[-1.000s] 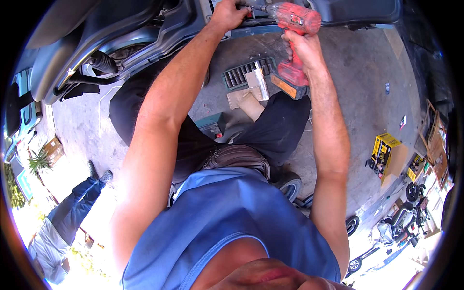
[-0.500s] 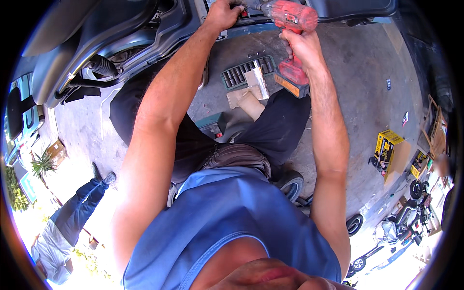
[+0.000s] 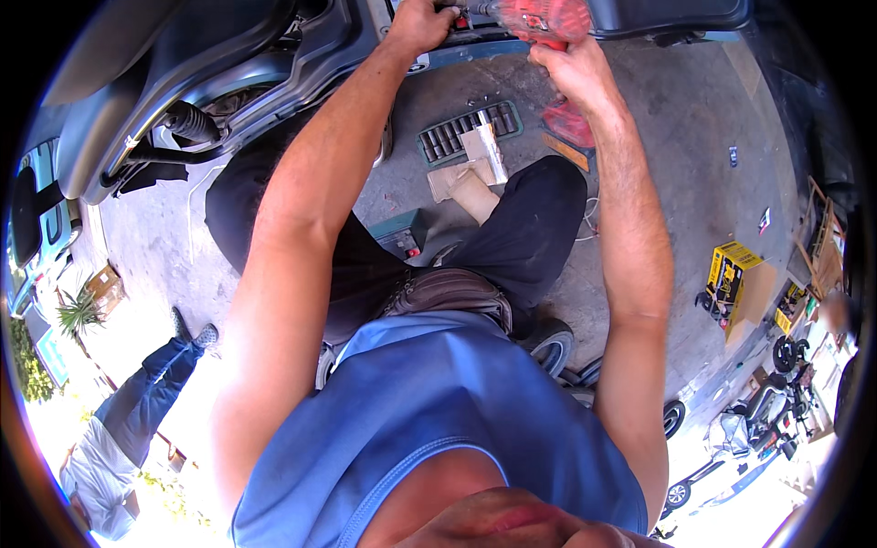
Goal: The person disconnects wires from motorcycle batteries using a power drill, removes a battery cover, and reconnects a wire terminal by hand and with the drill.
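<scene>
My right hand (image 3: 580, 75) is wrapped around the grip of a red cordless impact driver (image 3: 546, 18), level with the vehicle's lower edge. The driver's body is smeared by motion, and its nose points left toward my left hand (image 3: 423, 27). Those left fingers are pinched close to the nose, by a small red part (image 3: 461, 18) on the vehicle's blue sill (image 3: 489, 53). What they hold, if anything, is too small to make out. Below the grip, the battery end (image 3: 568, 137) hangs over the floor.
A socket tray (image 3: 438, 144) lies on the floor between my knees, with cardboard pieces (image 3: 473, 194) beside it. Closer to me is a green case (image 3: 399, 235). An open vehicle door (image 3: 265, 64) is at the left. A yellow-black box (image 3: 728, 279) stands right; another person (image 3: 137, 411) is at far left.
My right hand and the driver have moved slightly forward, and the battery end has swung forward and to the right. My left hand stays nearly in place.
</scene>
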Tool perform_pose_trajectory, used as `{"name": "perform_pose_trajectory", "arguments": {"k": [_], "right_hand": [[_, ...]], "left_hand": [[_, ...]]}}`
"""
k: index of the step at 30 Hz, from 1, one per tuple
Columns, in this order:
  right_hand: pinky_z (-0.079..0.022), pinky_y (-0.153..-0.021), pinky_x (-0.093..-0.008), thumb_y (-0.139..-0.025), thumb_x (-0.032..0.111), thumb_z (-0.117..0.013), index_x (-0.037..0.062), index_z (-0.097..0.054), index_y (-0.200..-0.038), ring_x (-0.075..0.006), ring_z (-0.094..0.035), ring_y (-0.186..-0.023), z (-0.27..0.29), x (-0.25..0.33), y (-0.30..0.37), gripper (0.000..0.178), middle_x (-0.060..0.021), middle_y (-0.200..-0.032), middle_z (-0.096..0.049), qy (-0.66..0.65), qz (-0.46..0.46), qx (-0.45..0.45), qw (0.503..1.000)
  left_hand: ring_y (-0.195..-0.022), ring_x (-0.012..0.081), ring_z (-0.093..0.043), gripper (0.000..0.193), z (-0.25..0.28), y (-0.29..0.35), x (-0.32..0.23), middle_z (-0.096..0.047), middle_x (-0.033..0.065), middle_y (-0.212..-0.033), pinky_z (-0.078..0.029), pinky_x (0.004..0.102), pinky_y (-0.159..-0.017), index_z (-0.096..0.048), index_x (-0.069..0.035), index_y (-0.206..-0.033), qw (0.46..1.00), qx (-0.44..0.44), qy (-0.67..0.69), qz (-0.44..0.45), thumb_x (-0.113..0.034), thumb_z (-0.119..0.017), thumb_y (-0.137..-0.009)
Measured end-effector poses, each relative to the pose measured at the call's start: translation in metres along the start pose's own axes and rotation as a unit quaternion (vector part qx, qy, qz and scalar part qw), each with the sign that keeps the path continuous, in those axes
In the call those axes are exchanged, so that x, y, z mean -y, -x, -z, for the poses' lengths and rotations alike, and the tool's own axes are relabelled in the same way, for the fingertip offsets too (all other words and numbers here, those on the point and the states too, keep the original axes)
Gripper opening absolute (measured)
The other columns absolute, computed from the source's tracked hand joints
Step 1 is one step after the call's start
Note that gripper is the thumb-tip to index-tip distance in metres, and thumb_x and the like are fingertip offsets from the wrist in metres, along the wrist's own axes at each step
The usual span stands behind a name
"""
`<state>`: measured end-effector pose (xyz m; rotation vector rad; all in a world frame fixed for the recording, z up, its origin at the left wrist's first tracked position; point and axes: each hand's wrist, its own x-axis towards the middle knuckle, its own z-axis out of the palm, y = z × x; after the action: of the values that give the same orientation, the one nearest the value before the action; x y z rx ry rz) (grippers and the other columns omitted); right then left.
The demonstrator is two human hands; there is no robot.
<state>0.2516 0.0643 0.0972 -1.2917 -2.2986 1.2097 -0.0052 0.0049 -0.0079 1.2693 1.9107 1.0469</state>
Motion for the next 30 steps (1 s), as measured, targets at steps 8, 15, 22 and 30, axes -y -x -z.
{"name": "perform_pose_trajectory", "arguments": {"k": [8,15,22,30], "right_hand": [[-0.055,-0.084,-0.0510,-0.078,0.019,-0.067,-0.0002,-0.075,-0.095,-0.0433,-0.071,-0.093,0.029,0.074,-0.014,0.028,-0.0277,-0.093,-0.072,0.193,0.077,0.037,0.978],[-0.058,-0.082,-0.0483,-0.076,0.020,-0.067,-0.0024,-0.076,-0.099,-0.0399,-0.073,-0.096,0.036,0.125,-0.038,0.033,-0.0287,-0.100,-0.072,0.372,0.038,0.084,0.924],[-0.045,-0.047,-0.0366,-0.079,0.013,-0.070,0.0007,-0.068,-0.097,-0.0161,-0.059,-0.059,0.038,0.088,-0.023,0.021,-0.0063,-0.070,-0.062,0.073,-0.070,0.098,0.990],[-0.055,-0.088,-0.0437,-0.077,0.012,-0.070,-0.0005,-0.069,-0.118,-0.0357,-0.072,-0.100,0.007,0.049,0.002,0.042,-0.0204,-0.095,-0.075,0.054,0.086,-0.035,0.994]], "left_hand": [[-0.089,0.0297,-0.074,0.028,0.004,0.000,-0.004,-0.075,0.0236,-0.096,-0.055,0.0417,-0.083,-0.073,0.002,-0.109,0.996,-0.018,-0.035,-0.076,-0.015,-0.061,-0.091],[-0.080,0.0209,-0.068,0.021,0.000,-0.004,0.006,-0.074,0.0139,-0.087,-0.055,0.0390,-0.076,-0.073,0.003,-0.107,0.999,0.009,0.032,-0.013,-0.009,-0.060,-0.095],[-0.076,0.0168,-0.066,0.024,-0.002,-0.007,0.008,-0.072,0.0102,-0.084,-0.054,0.0350,-0.072,-0.072,0.003,-0.112,0.993,0.027,0.115,0.014,-0.008,-0.060,-0.094],[-0.083,0.0286,-0.073,0.025,0.007,-0.002,-0.009,-0.075,0.0200,-0.089,-0.056,0.0415,-0.078,-0.075,0.002,-0.103,0.996,0.002,-0.075,-0.045,-0.012,-0.062,-0.087]]}}
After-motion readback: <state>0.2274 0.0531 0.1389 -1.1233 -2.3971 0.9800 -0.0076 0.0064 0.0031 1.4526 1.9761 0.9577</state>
